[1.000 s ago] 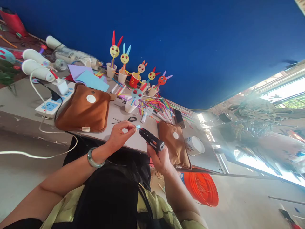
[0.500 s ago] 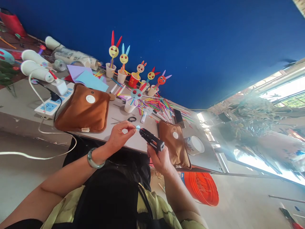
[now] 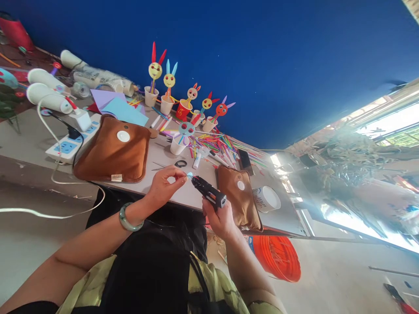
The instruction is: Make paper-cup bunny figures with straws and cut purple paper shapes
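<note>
If our right hand (image 3: pixel 221 218), clasping the glue gun (image 3: pixel 207 190), slips, our left hand (image 3: pixel 164 185) (pinching a pale-blue piece (image 3: pixel 189 174)) could burn.

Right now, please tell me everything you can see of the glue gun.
The glue gun has a black, plastic-looking body, a blunt back end and a narrow nose. The right hand wraps and mostly hides its handle. Near the front edge of the table, its nose points toward a pale-blue piece in the left hand; contact is unclear.

1 glossy pale green bangle (image 3: pixel 123 218) rings the left wrist (image 3: pixel 135 212); a black front panel (image 3: pixel 147 270) covers a mottled yellow-green top (image 3: pixel 87 281).
</note>
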